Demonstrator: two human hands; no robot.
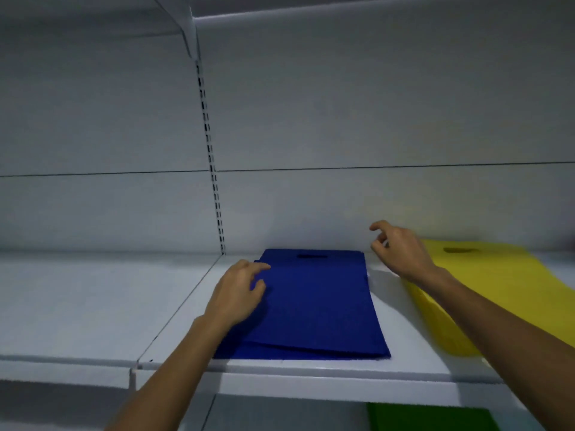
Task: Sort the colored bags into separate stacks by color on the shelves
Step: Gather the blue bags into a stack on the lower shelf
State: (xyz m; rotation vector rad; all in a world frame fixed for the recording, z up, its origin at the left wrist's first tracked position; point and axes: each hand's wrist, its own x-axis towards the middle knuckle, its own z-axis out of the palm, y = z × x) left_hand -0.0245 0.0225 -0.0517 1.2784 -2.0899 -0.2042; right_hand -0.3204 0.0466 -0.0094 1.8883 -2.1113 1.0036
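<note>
A stack of flat blue bags (317, 300) with a cut-out handle lies on the white shelf (311, 368) in the middle of the view. My left hand (238, 292) rests on the stack's left edge, fingers relaxed on the top bag. To the right lies a stack of yellow bags (485, 284), partly hidden by my right forearm. My right hand (396, 248) hovers above the gap between the blue and yellow stacks, fingers loosely curled and holding nothing. A green bag (429, 418) shows on the shelf below, at the bottom right.
The white back panel (342, 119) closes the shelf behind the stacks. A slotted upright (213, 169) divides two bays. The left bay's shelf (93, 293) is bare white. An upper shelf bracket (189, 29) juts out at the top.
</note>
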